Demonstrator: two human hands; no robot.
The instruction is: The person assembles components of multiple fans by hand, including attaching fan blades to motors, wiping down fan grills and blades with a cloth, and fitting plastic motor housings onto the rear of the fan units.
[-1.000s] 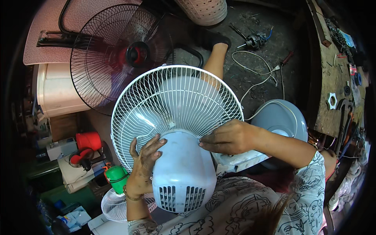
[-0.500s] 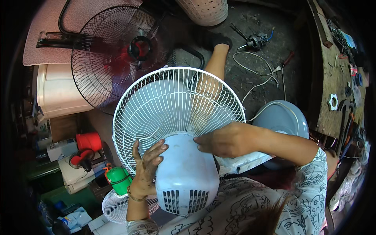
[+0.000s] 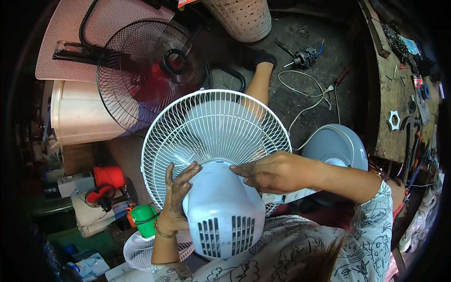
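Observation:
A white fan guard (image 3: 155, 145) stands in front of me, with pale blades behind its wires. At its hub sits a light grey-blue motor cover (image 3: 225, 197) with slotted vents at the near end. My left hand (image 3: 176, 197) rests along the cover's left side, its fingers spread and its palm against the shell. My right hand (image 3: 270, 174) is at the cover's upper right edge, with the index finger stretched onto the rim and the other fingers bent together against the side. Its thumb is hidden.
A black-caged fan (image 3: 136, 80) stands far left, beside a perforated basket (image 3: 244, 21). A loose motor (image 3: 304, 57) and white cord (image 3: 305, 75) lie on the floor. At right are a grey fan base (image 3: 324, 145) and wooden workbench (image 3: 392, 141) with tools. A green container (image 3: 143, 218) is lower left.
The motor cover has tilted, so more of its vented end shows. The guard sits slightly lower and further right. Both hands stay on the cover, and the whole view has shifted a little.

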